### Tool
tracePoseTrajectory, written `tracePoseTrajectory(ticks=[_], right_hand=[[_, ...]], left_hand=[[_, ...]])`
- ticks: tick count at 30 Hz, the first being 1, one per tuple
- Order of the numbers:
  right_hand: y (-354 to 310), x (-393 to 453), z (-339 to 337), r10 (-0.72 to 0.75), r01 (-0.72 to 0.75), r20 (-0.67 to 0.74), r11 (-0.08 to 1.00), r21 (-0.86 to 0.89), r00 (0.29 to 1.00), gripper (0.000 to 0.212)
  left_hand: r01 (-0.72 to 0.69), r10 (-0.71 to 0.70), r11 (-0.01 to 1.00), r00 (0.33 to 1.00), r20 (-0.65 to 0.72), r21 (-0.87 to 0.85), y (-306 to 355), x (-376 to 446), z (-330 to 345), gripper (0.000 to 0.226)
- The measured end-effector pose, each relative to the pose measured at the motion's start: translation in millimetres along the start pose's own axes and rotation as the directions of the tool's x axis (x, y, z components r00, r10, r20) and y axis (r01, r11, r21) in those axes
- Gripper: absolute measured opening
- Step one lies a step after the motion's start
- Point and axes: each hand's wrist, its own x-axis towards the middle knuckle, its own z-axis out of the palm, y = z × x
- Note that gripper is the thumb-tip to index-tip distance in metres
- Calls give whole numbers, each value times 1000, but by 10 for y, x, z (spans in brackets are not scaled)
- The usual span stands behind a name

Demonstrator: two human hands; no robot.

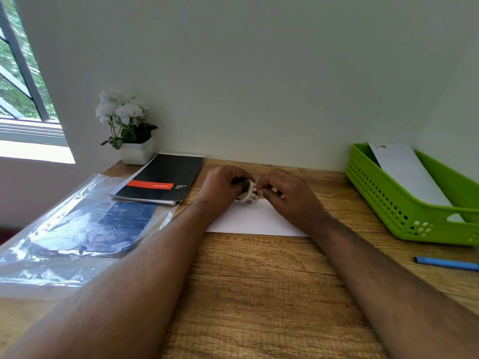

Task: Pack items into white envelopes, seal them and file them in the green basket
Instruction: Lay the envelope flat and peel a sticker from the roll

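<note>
Two bare hands meet over the far middle of the wooden desk [259, 281]. The left hand [223, 186] curls its fingers round one small roll of patterned sticker tape [248, 195], holding it just above a white envelope [255, 218]. The right hand [285, 194] pinches at the roll's loose end with thumb and forefinger, the other fingers bent; whether a sticker has come free is too small to tell.

That envelope lies flat on the desk beneath both hands, partly covered by the wrists. A second white envelope [407, 174] leans inside the one green basket [388, 200], which sits at the desk's right edge against the wall; a small mark shows at its upper corner. So two envelopes are visible: one on the desk, one filed.

Near the basket, toward the front, lies one blue pen [445, 263]. On the left side are one black spiral pad [160, 178] with a red band, one clear plastic sleeve [77, 229] holding dark printed material, and one white pot of white flowers [127, 128] by the window [20, 86].
</note>
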Motion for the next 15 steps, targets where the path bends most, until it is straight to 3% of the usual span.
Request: tracePoseTrajectory(ticks=[15], right_hand=[[16, 3, 25, -6, 6, -4, 1000, -26, 1000, 14]], left_hand=[[2, 0, 1000, 999, -47, 25, 29, -14, -23, 16]])
